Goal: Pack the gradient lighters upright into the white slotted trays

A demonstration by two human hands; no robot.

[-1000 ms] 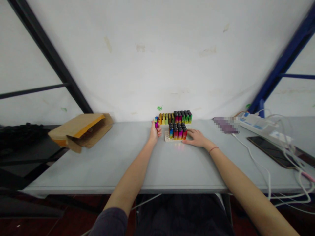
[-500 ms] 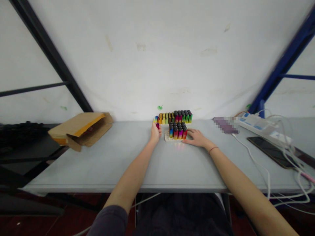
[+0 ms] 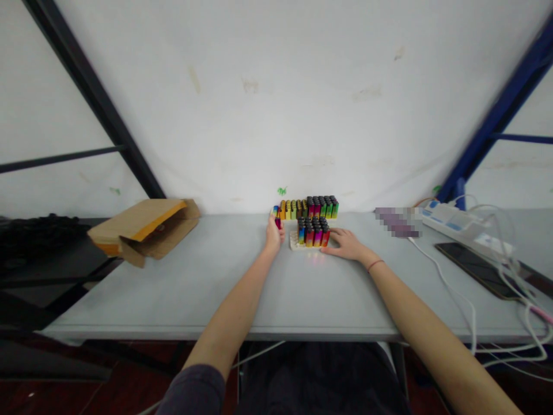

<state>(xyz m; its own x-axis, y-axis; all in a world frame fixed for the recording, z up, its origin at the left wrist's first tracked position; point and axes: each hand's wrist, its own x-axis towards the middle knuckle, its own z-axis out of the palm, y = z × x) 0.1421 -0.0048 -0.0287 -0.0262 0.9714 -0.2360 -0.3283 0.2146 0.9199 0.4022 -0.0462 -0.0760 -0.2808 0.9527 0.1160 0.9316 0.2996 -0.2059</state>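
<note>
Closed around small colourful lighters, my left hand is just left of the front white tray; a blue-and-yellow end sticks up above the fingers. How many it holds I cannot tell. Several upright lighters with black tops fill the middle and right of that tray, while small holes show at its left end. My right hand lies on the table at the tray's right end, thumb and fingers apart. Behind stands another row of lighters, yellow ones at left, pink and green ones at right.
An open cardboard box lies on the left of the grey table. To the right are a blurred purple object, a white power strip, a dark phone and tangled white cables. A wall rises behind.
The view has shifted very slightly. Both hands keep nearly the same places, the left still holding the lighters and the right still beside the front tray.
</note>
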